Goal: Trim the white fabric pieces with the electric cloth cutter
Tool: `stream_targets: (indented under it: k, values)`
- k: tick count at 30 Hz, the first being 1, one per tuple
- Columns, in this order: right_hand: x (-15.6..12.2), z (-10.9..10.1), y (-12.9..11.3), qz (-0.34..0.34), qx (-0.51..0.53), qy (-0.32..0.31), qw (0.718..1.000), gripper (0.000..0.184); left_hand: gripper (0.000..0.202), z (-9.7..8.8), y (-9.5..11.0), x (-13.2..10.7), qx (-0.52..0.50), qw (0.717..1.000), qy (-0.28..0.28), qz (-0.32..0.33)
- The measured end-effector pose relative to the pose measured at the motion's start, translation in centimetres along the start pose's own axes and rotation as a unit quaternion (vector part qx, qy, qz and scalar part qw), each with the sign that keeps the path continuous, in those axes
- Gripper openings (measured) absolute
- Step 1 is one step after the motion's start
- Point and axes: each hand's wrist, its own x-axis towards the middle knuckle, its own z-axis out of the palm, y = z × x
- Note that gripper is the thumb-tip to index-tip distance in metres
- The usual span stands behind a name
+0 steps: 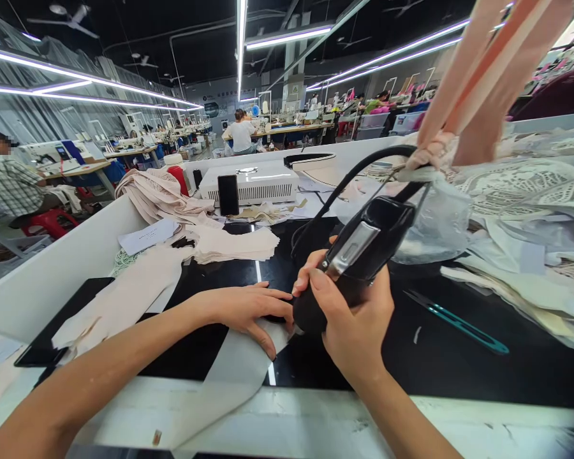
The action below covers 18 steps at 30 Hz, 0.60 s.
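My right hand [356, 312] is wrapped round a black handheld power tool [363, 248] with a silver metal plate on its side, tilted so its lower end points down at the fabric. A thick black cable leaves its top, where pink fabric strips [478, 83] are tied to it and rise out of view. My left hand [251, 312] lies with fingers spread on a pale, sheer strip of fabric [239, 373], close beside the tool's lower end. That strip hangs over the table's front edge. The tool's tip is hidden behind my hands.
Pale cut fabric pieces [236, 245] are stacked left on the black tabletop [459, 370]. Teal thread snips [463, 322] lie right, near more fabric piles [526, 293]. Behind stand a white vented box [268, 185] and a phone [228, 194]. A person [12, 172] sits far left.
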Motion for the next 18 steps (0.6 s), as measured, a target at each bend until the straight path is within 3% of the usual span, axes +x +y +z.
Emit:
stream_targets:
  k: [13,18]
  values:
    - [-0.9,-0.2,-0.6,0.028,0.012,-0.027,0.999,0.044,0.063,0.0,-0.3,0.1,0.021,1.000,0.012,0.002]
    - [-1.5,0.3,-0.5,0.008,0.009,-0.049,0.999,0.038,0.058,0.0,-0.3,0.4,0.004,1.000,0.019,-0.004]
